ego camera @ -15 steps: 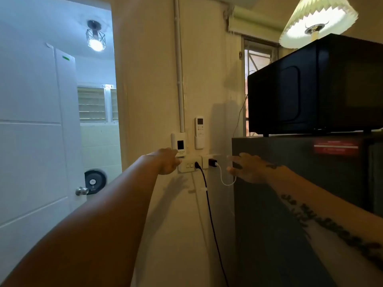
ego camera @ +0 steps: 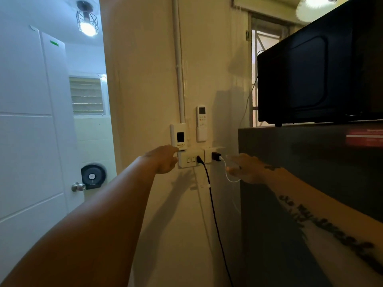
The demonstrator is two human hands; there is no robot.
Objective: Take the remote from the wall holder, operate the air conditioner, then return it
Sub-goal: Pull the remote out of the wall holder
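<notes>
The white remote (ego camera: pixel 202 117) stands upright in its white wall holder (ego camera: pixel 202 134) on the cream wall, right of a white conduit. My left hand (ego camera: pixel 165 159) is stretched out below and left of it, fingers loosely curled against the switch plate (ego camera: pixel 189 160), holding nothing. My right hand (ego camera: pixel 245 167) reaches in from the right, palm down and fingers spread, below and right of the holder, near a white charger cable. Neither hand touches the remote.
A white breaker box (ego camera: pixel 179 136) hangs left of the holder. A black cord (ego camera: pixel 211 195) runs down from the outlet. A grey fridge (ego camera: pixel 310 183) with a black microwave (ego camera: pixel 315 79) on top stands at right. An open white door (ego camera: pixel 31 121) is at left.
The view has moved closer to the wall. Both hands sit slightly nearer the switch plate and outlet; neither has taken hold of anything.
</notes>
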